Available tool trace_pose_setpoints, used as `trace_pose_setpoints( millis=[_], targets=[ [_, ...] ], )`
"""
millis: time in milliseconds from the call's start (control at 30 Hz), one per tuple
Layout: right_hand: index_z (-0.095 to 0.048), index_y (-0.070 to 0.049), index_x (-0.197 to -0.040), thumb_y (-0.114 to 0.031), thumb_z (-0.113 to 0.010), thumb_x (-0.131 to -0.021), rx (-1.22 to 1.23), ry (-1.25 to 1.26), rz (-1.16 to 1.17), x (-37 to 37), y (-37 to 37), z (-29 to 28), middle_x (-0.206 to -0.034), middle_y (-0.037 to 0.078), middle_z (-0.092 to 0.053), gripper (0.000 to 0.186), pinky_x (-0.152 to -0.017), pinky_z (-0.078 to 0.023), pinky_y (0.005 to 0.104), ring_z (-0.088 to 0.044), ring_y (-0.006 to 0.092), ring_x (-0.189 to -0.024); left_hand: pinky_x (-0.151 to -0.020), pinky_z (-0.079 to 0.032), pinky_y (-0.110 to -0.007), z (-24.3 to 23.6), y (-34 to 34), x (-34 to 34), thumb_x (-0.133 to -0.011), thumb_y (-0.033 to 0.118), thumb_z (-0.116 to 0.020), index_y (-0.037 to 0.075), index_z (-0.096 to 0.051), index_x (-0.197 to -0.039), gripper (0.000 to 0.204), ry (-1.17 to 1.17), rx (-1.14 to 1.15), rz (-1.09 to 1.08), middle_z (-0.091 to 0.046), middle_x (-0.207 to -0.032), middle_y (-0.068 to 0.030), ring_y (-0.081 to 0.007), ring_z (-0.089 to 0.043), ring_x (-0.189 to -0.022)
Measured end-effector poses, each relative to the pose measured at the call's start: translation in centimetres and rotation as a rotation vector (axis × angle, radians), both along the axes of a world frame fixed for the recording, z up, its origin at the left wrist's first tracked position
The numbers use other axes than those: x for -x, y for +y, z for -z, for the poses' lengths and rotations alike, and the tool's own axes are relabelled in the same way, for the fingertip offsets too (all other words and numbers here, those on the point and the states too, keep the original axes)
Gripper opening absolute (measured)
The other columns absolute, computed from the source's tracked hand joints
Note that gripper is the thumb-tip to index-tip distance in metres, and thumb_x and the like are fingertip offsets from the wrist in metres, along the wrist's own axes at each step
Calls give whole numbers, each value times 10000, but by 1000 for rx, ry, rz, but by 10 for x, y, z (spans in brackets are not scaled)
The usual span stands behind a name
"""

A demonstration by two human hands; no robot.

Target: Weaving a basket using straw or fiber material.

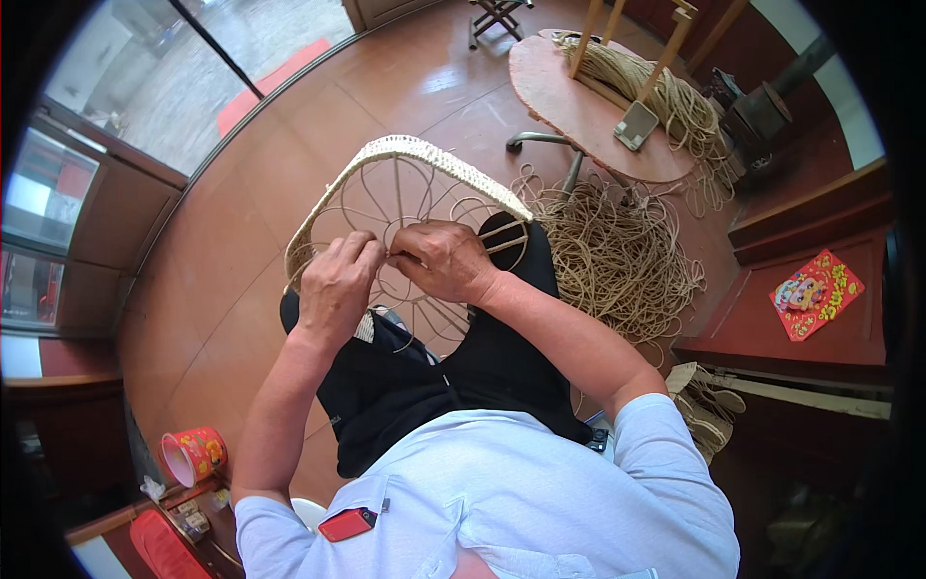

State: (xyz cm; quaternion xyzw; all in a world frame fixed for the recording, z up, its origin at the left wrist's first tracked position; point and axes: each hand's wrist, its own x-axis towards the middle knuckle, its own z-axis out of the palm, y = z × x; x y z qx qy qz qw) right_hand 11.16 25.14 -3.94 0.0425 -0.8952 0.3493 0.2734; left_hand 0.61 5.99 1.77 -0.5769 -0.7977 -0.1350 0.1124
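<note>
A round open frame of thin brown rods and curved loops rests across my lap, its far rim wrapped in a cream woven cord band. My left hand and my right hand meet over the frame's middle, with fingertips almost touching. Both are closed in a pinch. Whatever sits between the fingers is too small and hidden to make out. To the right of the frame, a large tangled heap of tan cord lies on the floor.
A pink-topped table at the far right carries a bundle of cord and wooden posts. A red bucket stands at lower left. At right is a dark red cabinet; a folding stool stands at the back.
</note>
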Motion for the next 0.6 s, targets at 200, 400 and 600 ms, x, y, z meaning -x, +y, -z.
trace_pose_setpoints(
  millis=[200,400,600],
  targets=[
    [-698,-104,-956,-243,-823,-986,-51,45,45,-4,9,3,-832,104,-740,190,-723,-592,474,-762,332,-801,-819,-575,-384,-24,19,20,-930,177,-755,128,-699,-1016,114,229,55,55,-703,-1039,-35,-235,-715,-985],
    [-658,-97,-973,-213,-834,-984,-72,79,15,-3,7,1,-809,84,-724,212,-703,-591,445,-756,306,-762,-884,-575,-392,-47,34,48,-972,237,-792,129,-695,-1012,150,386,-100,115,-686,-992,-17,-217,-704,-1012],
    [-630,-94,-998,-185,-846,-980,-52,46,46,-2,4,4,-786,78,-724,236,-679,-584,433,-747,303,-730,-798,-632,-359,-53,57,64,-972,219,-810,134,-698,-1025,150,350,-254,104,-710,-984,-12,-210,-745,-974]
  ],
)
